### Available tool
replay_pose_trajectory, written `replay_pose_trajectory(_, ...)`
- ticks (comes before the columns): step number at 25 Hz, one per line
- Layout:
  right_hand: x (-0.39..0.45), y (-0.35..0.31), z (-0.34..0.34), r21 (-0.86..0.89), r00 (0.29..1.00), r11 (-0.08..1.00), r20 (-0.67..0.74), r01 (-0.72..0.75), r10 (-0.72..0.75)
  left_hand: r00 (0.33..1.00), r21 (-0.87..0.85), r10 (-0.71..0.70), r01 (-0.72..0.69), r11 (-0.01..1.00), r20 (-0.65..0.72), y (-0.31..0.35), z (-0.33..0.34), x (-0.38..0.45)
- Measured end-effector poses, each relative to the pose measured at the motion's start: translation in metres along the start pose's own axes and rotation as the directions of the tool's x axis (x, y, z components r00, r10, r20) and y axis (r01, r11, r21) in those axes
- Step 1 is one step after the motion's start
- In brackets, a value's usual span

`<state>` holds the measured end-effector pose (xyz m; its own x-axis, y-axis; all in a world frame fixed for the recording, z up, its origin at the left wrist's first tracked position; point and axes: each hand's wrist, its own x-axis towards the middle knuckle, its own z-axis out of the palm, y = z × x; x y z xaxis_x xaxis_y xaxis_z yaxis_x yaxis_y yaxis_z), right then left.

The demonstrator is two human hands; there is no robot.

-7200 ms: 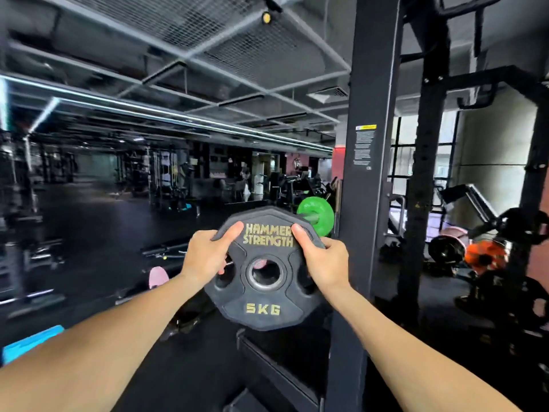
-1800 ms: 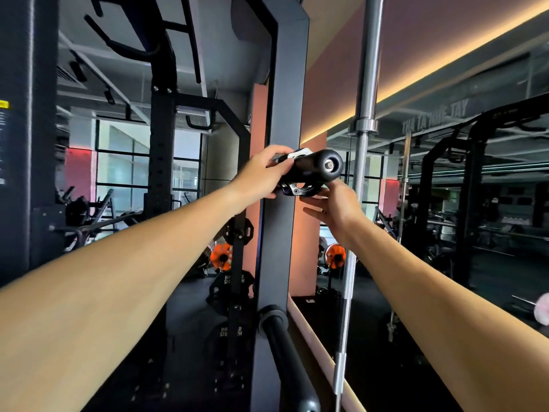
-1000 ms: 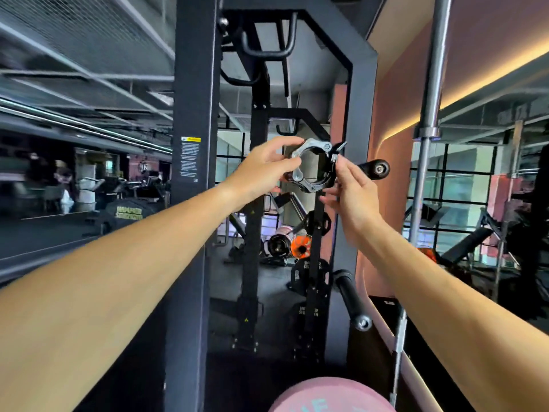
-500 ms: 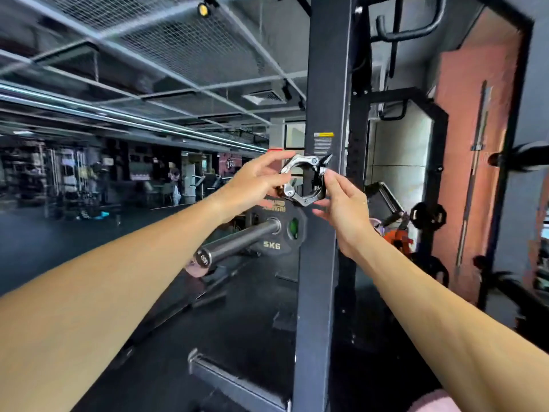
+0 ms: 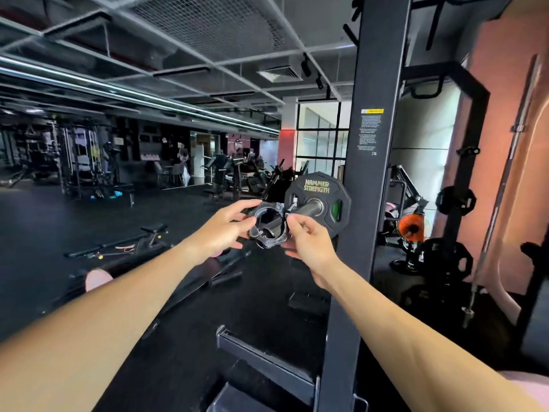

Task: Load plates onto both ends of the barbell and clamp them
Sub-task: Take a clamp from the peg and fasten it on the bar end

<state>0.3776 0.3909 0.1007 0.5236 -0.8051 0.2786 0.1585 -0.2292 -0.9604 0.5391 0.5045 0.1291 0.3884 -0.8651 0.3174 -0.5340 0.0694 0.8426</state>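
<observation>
A black Hammer Strength plate (image 5: pixel 316 185) sits on the barbell sleeve (image 5: pixel 309 209), with a green plate (image 5: pixel 336 208) showing through its hole from behind. Both my hands hold a silver-and-black clamp collar (image 5: pixel 267 226) at the tip of the sleeve. My left hand (image 5: pixel 224 228) grips its left rim. My right hand (image 5: pixel 309 245) pinches its right side by the lever. The sleeve's end lies behind the collar, so whether the ring is around it is unclear.
A black rack upright (image 5: pixel 368 185) stands just right of the plate. Stored plates, one orange (image 5: pixel 411 228), hang on pegs further right. A bare barbell (image 5: pixel 502 185) leans on the pink wall. A bench (image 5: pixel 142 236) and bars lie on the dark floor at left.
My hands have dropped with the clamp from beside the upright down to the sleeve's tip. The view has swung left, bringing the loaded plate to the centre.
</observation>
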Motion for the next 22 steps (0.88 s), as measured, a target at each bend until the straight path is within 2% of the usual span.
replay_pose_trajectory(5, 0.012, 0.018, 0.013, -0.103, 0.997, 0.994, -0.063, 0.043, -0.05, 0.999, -0.069, -0.023, 0.024, 0.997, 0.023, -0.029, -0.004, 0.002)
replay_pose_trajectory(10, 0.006, 0.034, 0.015, -0.319, 0.964, 0.93, -0.129, 0.181, -0.232, 0.993, -0.086, 0.046, -0.037, 0.996, 0.108, -0.038, -0.006, 0.005)
replay_pose_trajectory(14, 0.001, 0.05, 0.014, -0.316, 0.927, 0.906, -0.156, 0.281, -0.342, 0.974, -0.062, 0.132, -0.123, 0.991, 0.182, -0.04, -0.01, 0.008)
replay_pose_trajectory(19, 0.002, 0.059, 0.016, -0.368, 0.856, 0.835, -0.165, 0.408, -0.491, 0.966, -0.098, 0.154, -0.136, 0.986, 0.207, -0.047, -0.015, 0.013)
replay_pose_trajectory(22, 0.006, 0.058, 0.015, -0.342, 0.868, 0.826, -0.056, 0.448, -0.494, 0.966, -0.18, 0.142, -0.103, 0.978, 0.216, -0.051, -0.015, 0.015)
